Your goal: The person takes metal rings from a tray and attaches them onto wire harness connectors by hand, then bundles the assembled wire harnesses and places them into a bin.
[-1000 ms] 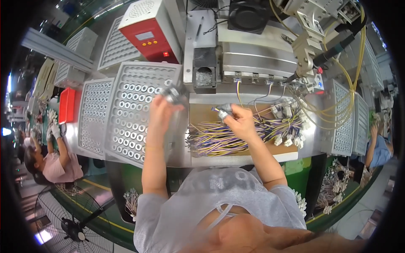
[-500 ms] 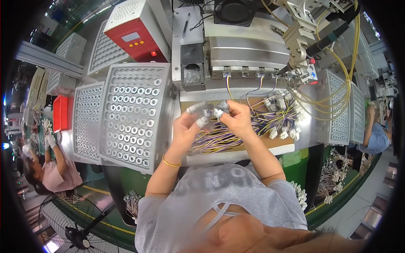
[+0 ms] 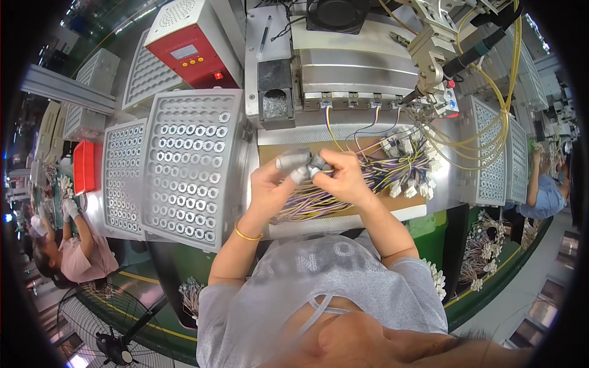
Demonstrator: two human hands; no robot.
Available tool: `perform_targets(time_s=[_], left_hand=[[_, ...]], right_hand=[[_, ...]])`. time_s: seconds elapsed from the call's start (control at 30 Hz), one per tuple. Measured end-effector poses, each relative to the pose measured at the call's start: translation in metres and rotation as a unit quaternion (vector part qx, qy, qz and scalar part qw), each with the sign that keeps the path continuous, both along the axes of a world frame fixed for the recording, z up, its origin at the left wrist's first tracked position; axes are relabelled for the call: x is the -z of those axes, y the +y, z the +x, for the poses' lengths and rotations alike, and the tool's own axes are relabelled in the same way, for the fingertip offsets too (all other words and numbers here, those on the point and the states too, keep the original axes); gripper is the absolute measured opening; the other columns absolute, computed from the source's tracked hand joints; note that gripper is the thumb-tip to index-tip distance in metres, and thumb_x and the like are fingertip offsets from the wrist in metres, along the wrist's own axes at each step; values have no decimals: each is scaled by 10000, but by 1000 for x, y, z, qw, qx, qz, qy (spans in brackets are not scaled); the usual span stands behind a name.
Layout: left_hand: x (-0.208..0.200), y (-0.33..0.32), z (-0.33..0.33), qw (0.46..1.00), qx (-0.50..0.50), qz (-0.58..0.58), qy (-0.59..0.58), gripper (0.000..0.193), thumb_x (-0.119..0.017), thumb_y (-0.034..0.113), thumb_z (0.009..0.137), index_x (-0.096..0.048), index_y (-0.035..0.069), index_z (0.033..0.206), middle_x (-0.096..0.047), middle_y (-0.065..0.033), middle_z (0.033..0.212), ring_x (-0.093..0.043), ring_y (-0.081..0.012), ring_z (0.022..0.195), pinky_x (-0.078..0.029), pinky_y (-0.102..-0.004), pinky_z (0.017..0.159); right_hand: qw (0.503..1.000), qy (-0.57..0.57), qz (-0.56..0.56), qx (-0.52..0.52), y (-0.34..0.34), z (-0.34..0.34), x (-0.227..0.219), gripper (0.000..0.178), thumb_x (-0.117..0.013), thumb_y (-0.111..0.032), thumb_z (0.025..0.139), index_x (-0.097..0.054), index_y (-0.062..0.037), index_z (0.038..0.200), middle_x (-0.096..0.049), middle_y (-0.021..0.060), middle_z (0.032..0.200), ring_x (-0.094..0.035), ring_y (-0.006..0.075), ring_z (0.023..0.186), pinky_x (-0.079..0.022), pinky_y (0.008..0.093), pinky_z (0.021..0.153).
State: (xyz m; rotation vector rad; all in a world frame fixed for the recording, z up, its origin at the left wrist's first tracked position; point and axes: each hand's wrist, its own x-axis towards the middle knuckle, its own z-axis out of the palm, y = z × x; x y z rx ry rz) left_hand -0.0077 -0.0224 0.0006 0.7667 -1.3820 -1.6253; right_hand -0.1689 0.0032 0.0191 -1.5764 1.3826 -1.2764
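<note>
My left hand and my right hand meet above a brown work board, both pinching a small grey ring part between grey-capped fingertips. A bundle of purple, yellow and blue wires with white connectors lies on the board under and to the right of my hands. A gold bangle sits on my left wrist.
A grey perforated tray holding several metal rings stands to the left, with more trays beyond it. A red-fronted control box and a metal machine with yellow cables stand behind. Other people work at far left and far right.
My left hand came back from the perforated tray on the left to the middle and joined my right hand over the wires. The view has shifted slightly.
</note>
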Motion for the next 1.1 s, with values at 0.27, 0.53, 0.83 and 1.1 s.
perform_targets(time_s=[0.27,0.53,0.83,1.1], left_hand=[[-1,-11,-12,973,-2,195,124,209,-547,68,822,-584,-1,1016,-610,-43,855,-533,-78,628,-423,-204,503],[54,-20,-29,997,14,69,11,308,-530,19,768,-563,41,1073,-618,-107,845,-599,-213,736,-479,-292,618],[70,-31,-44,862,60,-361,-350,269,-556,26,664,-601,30,929,-563,-133,682,-524,-268,694,-444,-376,609],[76,-34,-38,861,84,-341,-368,273,-597,88,701,-599,70,973,-551,-145,779,-527,-295,751,-438,-377,682]], right_hand=[[994,-67,78,-23,-6,-3,9,82,-585,-78,764,-557,-1,762,-495,-24,593,-410,34,537,-335,205,459],[943,-247,76,210,-18,-27,25,19,-514,-15,711,-527,-27,703,-499,-13,580,-452,36,471,-352,188,398],[891,-323,8,318,-32,-38,39,81,-484,-43,776,-502,-8,705,-521,28,632,-467,112,387,-380,223,356],[907,-284,-12,312,-33,-38,46,73,-473,-37,784,-500,24,753,-544,63,681,-518,142,421,-445,241,387]])
